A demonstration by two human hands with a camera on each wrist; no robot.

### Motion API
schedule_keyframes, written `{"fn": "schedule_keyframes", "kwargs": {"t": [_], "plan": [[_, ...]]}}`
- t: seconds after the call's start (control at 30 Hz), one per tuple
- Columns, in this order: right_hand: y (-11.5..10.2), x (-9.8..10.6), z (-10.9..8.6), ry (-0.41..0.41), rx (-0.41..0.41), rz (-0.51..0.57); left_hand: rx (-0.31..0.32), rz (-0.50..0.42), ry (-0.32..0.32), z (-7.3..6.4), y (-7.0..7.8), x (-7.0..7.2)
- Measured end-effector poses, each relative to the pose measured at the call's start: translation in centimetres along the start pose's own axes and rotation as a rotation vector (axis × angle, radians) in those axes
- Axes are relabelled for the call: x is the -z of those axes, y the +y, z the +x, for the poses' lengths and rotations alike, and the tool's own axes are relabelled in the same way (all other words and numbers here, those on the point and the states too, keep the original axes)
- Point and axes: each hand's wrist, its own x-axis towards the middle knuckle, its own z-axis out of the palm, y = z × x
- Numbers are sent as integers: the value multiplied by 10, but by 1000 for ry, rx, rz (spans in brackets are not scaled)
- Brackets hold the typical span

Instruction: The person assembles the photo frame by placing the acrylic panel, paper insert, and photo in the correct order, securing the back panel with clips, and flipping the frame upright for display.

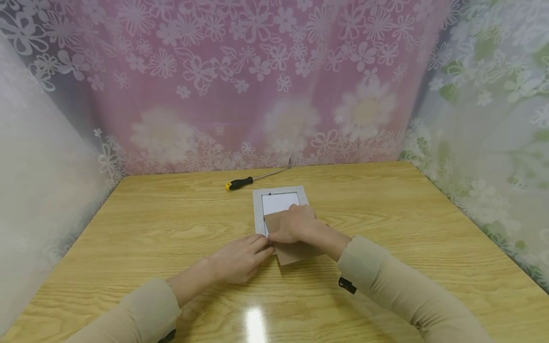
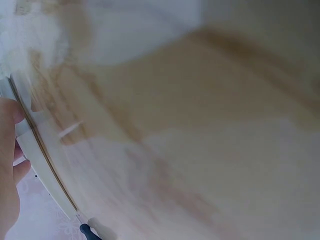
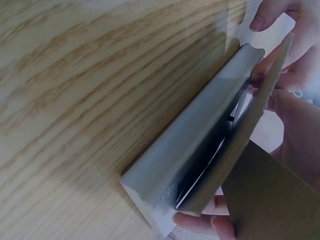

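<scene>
A white picture frame [image 1: 258, 209] lies on the table with its recess facing up and a white sheet inside. My right hand [image 1: 296, 224] grips a brown backing board [image 1: 273, 220], which is tilted over the recess. In the right wrist view the board [image 3: 240, 137] stands at an angle, one long edge close to the frame's inner side, with a brown flap [image 3: 275, 195] jutting from its back. My left hand [image 1: 240, 259] holds the frame's near left corner with bent fingers. From the left wrist, its thumb and fingers [image 2: 19, 172] show at the frame's edge.
Beyond the frame lies a screwdriver [image 1: 240, 183] with a black and yellow handle, its shaft pointing to the back right. Flowered curtains [image 1: 279, 95] stand along the back and both sides of the wooden table [image 1: 171, 219].
</scene>
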Motion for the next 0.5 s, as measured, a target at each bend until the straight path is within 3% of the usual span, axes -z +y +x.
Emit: {"fn": "schedule_keyframes", "kwargs": {"t": [0.2,0.3,0.4,0.5], "plan": [[6,-6,-2,52,23,63,5,-18,12,0,1,0],[15,-8,-6,97,87,143,11,-32,8,1,0,1],[31,-11,-16,166,241,198,22,-48,5,0,0,2],[51,-17,-32,323,503,151,20,-51,1,0,0,2]]}}
